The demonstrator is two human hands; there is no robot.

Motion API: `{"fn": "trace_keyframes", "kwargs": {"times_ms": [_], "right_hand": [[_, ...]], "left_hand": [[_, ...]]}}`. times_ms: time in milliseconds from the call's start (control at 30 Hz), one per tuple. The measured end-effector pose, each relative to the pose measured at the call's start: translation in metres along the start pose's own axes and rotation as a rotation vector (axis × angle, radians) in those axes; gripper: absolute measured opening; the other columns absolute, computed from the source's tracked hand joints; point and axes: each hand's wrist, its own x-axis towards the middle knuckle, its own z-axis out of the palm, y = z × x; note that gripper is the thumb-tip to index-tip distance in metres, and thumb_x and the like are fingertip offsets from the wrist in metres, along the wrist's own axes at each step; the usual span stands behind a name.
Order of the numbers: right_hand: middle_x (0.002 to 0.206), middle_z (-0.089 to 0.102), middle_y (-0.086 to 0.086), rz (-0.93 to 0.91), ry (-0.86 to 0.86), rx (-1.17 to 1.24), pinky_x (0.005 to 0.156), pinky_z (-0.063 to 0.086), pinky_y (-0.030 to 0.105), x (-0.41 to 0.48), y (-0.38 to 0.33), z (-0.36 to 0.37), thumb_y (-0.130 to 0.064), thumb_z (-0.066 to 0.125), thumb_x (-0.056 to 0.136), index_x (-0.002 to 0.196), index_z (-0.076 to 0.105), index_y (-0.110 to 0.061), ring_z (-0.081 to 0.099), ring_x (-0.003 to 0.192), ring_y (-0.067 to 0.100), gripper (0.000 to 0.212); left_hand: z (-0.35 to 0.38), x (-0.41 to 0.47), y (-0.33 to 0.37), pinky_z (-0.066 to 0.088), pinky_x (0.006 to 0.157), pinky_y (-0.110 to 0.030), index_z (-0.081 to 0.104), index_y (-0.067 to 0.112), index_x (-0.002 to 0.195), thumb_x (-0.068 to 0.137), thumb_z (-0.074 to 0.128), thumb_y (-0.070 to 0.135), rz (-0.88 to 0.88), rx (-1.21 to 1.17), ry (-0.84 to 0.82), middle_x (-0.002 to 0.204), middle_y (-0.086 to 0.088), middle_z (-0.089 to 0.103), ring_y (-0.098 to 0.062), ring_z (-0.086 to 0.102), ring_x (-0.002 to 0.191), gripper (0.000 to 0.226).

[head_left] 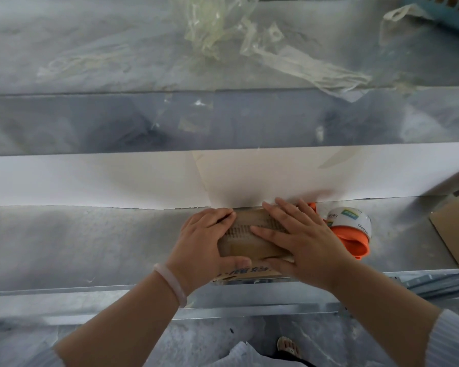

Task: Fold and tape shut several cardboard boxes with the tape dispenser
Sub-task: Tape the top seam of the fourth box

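One small cardboard box (252, 241) is in work, near the front edge of the steel counter (90, 247).

- Left hand (207, 242): fingers wrapped over the box's left end, thumb laid along its near face. It grips the box and steadies it. A pale bracelet (170, 284) sits on that wrist.
- Box: flaps lie down flat and the top is closed. A glossy film seems to lie over the top and near edge, which I read as tape. I cannot tell whether the seam is fully covered.
- Right hand (302, 239): fingers straight and spread, pressing flat on the top's right half. It holds nothing. My judgement is that it is smoothing tape down.
- Tape dispenser (350, 230): orange, with its roll loaded, set down on the counter just right of the box and partly behind the right hand. Neither hand holds it.
- Far right: a piece of flat cardboard (456, 223), unfolded, probably a box not yet made up.

Status: this box looks folded and near sealed. No finished boxes are in view, so the count done is unknown. At least one more seems left.
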Motion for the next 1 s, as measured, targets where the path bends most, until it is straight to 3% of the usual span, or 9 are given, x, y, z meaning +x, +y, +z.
{"fn": "trace_keyframes", "kwargs": {"times_ms": [200, 300, 433, 700, 867, 1000], "right_hand": [[0.160, 0.027, -0.001, 0.040, -0.025, 0.007, 0.118, 0.016, 0.054, -0.002, 0.005, -0.004, -0.073, 0.034, 0.088, 0.142, 0.041, -0.047, 0.017, 0.149, 0.025, 0.060], [0.159, 0.029, 0.001, -0.008, 0.023, 0.054, 0.119, 0.021, 0.051, -0.005, 0.004, -0.003, -0.065, 0.040, 0.091, 0.146, 0.039, -0.041, 0.025, 0.147, 0.024, 0.060], [0.157, 0.033, -0.004, 0.037, 0.027, 0.162, 0.118, 0.014, 0.043, -0.008, 0.004, 0.002, -0.064, 0.042, 0.090, 0.141, 0.047, -0.043, 0.022, 0.147, 0.017, 0.055], [0.156, 0.034, -0.005, 0.001, 0.031, 0.137, 0.117, 0.014, 0.042, -0.012, 0.011, 0.004, -0.064, 0.038, 0.092, 0.144, 0.045, -0.038, 0.022, 0.148, 0.017, 0.058], [0.158, 0.030, -0.008, 0.032, -0.008, 0.183, 0.119, 0.014, 0.039, -0.011, 0.012, 0.005, -0.067, 0.037, 0.091, 0.142, 0.047, -0.038, 0.014, 0.149, 0.011, 0.059], [0.160, 0.024, -0.008, 0.081, -0.062, 0.112, 0.120, 0.020, 0.043, -0.017, 0.008, 0.004, -0.071, 0.023, 0.094, 0.152, 0.031, -0.027, 0.012, 0.150, 0.010, 0.072]], "left_hand": [[-0.002, -0.001, 0.001, 0.004, 0.113, -0.023, 0.036, 0.031, 0.148, 0.062, 0.038, 0.092, -0.008, 0.008, -0.018, 0.152, 0.016, 0.031, -0.008, 0.021, 0.139, 0.106], [-0.001, -0.002, 0.000, 0.016, 0.113, -0.032, 0.051, 0.041, 0.136, 0.066, 0.035, 0.092, 0.026, 0.001, 0.002, 0.147, 0.012, 0.040, -0.014, 0.032, 0.135, 0.088], [0.001, -0.002, -0.002, 0.030, 0.106, -0.040, 0.063, 0.049, 0.119, 0.074, 0.036, 0.086, 0.083, 0.038, 0.031, 0.138, 0.006, 0.050, -0.019, 0.042, 0.126, 0.064], [0.004, -0.005, -0.004, 0.036, 0.106, -0.041, 0.069, 0.043, 0.113, 0.080, 0.035, 0.082, 0.124, 0.076, 0.050, 0.138, -0.001, 0.056, -0.023, 0.049, 0.125, 0.060], [0.006, -0.004, -0.004, 0.028, 0.110, -0.041, 0.071, 0.040, 0.109, 0.079, 0.033, 0.083, 0.095, 0.072, 0.050, 0.140, -0.001, 0.055, -0.023, 0.048, 0.129, 0.066], [0.007, -0.008, -0.008, 0.021, 0.115, -0.042, 0.065, 0.039, 0.121, 0.081, 0.033, 0.083, 0.104, 0.035, 0.021, 0.149, 0.000, 0.045, -0.020, 0.036, 0.138, 0.067]]}}
